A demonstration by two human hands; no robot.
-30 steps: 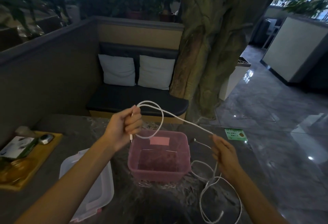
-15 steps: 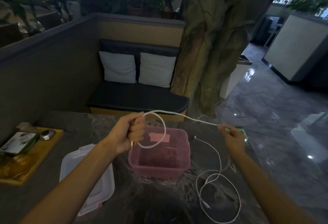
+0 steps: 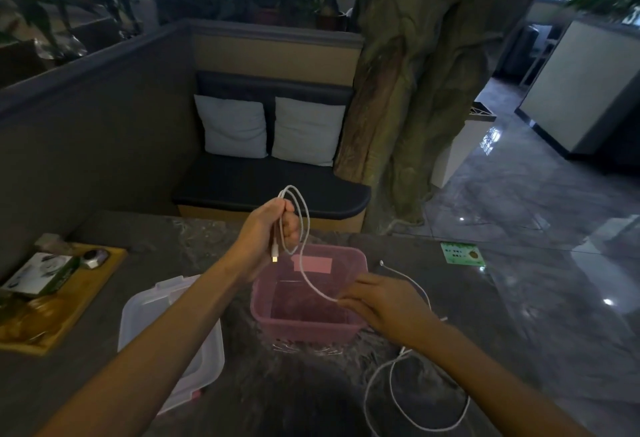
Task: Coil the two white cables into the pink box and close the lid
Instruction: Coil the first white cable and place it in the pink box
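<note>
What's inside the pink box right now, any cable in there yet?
The pink box looks empty: only its bare floor shows. The white cable hangs above it between the left hand and right hand, which covers the near right corner.

Dark bench (image 3: 270,190) (two pale cushions (image 3: 231,131)) beside trunk (image 3: 426,90); glossy floor (image 3: 540,214).

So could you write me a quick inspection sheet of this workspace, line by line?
Surface: dark marbled table, glossy.
Job's things: pink box open, looks empty; clear lid lies beside it.
Clutter: wooden tray with small items, green card.
Grippers: left hand fisted on cable loops; right hand pinches the strand over the box.
Cables: held white cable partly coiled, plug dangling; loose white cable on the table.
Surroundings: bench with two cushions, tree trunk, plants.
</note>
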